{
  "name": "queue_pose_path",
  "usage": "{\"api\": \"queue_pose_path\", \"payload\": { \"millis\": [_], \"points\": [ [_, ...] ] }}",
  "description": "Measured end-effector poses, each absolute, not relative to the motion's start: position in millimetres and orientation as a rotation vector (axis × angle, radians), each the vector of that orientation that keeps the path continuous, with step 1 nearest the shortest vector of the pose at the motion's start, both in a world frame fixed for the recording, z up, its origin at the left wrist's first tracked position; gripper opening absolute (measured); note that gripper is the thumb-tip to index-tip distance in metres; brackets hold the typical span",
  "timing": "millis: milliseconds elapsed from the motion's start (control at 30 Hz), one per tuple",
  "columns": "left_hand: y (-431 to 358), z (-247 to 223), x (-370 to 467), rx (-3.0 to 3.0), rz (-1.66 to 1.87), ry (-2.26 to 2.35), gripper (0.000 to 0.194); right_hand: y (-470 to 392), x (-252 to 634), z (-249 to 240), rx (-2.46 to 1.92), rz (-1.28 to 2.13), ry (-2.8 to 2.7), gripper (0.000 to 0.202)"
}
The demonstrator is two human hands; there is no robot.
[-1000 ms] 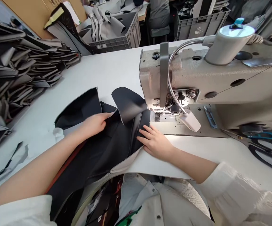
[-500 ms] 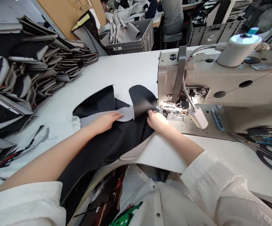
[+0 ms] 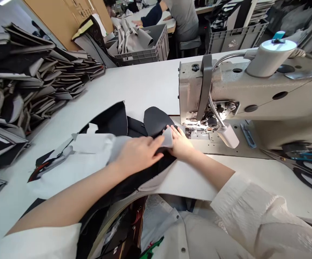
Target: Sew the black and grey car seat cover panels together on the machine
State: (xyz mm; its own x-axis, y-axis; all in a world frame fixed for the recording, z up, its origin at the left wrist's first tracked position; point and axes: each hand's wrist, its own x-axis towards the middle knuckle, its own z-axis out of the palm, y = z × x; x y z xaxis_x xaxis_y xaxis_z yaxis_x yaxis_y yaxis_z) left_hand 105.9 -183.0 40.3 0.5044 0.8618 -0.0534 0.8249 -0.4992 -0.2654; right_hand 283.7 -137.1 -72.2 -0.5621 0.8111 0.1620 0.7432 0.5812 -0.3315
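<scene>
Black fabric pieces [image 3: 110, 120] lie on the white table, left of the sewing machine's needle area [image 3: 199, 129]. My left hand [image 3: 138, 153] reaches across them, thumb and fingers apart and slightly blurred, over a light grey strip [image 3: 167, 138] whose end touches my right hand. My right hand [image 3: 180, 144] lies on the fabric just left of the presser foot, its fingers spread. A rounded black flap [image 3: 156, 120] stands up behind both hands. White material [image 3: 91, 144] is bunched beside my left forearm.
Stacked dark pieces with grey edges [image 3: 45, 75] fill the left side. Blue-handled snips [image 3: 248, 136] and large black scissors [image 3: 307, 172] lie at the right. Behind the table are grey crates [image 3: 147, 54] and a seated person [image 3: 184, 21].
My left hand has moved right, nearer my right hand, and the grey strip's end has moved right too. The white material has shifted right. My right hand's fingers have spread. The view has shifted slightly.
</scene>
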Motion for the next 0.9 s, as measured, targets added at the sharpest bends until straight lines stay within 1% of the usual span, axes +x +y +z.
{"api": "queue_pose_path", "payload": {
  "millis": [67, 133, 233, 300, 367, 433, 500, 567, 633, 733, 900],
  "points": [
    [-170.1, 18.2, 127.3, -2.737, 0.445, -1.342, 0.058, -156.3, 299.1, -72.0, -1.153, 0.349, -2.527, 0.053],
    [-154.0, 1.7, 136.3, -2.856, 0.486, -1.244, 0.067, -180.3, 316.4, -71.3, -0.983, 0.373, -2.548, 0.045],
    [-136.2, -9.4, 138.0, -2.927, 0.359, -1.159, 0.065, -208.9, 330.1, -70.5, -0.764, 0.347, -2.573, 0.045],
    [-133.8, -11.4, 139.4, -2.978, 0.36, -1.128, 0.065, -215.8, 326.8, -71.0, -0.745, 0.275, -2.564, 0.034],
    [-137.6, -12.0, 143.4, -3.068, 0.454, -1.061, 0.067, -214.7, 318.6, -71.8, -0.781, 0.165, -2.56, 0.023],
    [-143.1, -12.0, 148.3, -3.149, 0.559, -1.013, 0.068, -211.5, 312.5, -71.7, -0.796, 0.028, -2.57, 0.022],
    [-146.6, -11.9, 152.2, -3.181, 0.618, -1.051, 0.068, -210.9, 312.9, -70.3, -0.775, -0.091, -2.572, 0.025],
    [-147.2, -12.0, 155.2, -3.171, 0.621, -1.115, 0.068, -214.4, 319.3, -68.5, -0.76, -0.16, -2.568, 0.027],
    [-146.5, -12.8, 158.5, -3.133, 0.549, -1.15, 0.072, -220.5, 328.2, -67.7, -0.756, -0.192, -2.567, 0.027],
    [-146.7, -13.8, 165.6, -3.063, 0.444, -1.162, 0.077, -229.5, 338.8, -69.5, -0.757, -0.183, -2.554, 0.024],
    [-149.6, -8.6, 174.9, -3.067, 0.498, -1.205, 0.072, -233.8, 343.1, -74.9, -0.795, -0.041, -2.493, 0.017]
  ]
}}
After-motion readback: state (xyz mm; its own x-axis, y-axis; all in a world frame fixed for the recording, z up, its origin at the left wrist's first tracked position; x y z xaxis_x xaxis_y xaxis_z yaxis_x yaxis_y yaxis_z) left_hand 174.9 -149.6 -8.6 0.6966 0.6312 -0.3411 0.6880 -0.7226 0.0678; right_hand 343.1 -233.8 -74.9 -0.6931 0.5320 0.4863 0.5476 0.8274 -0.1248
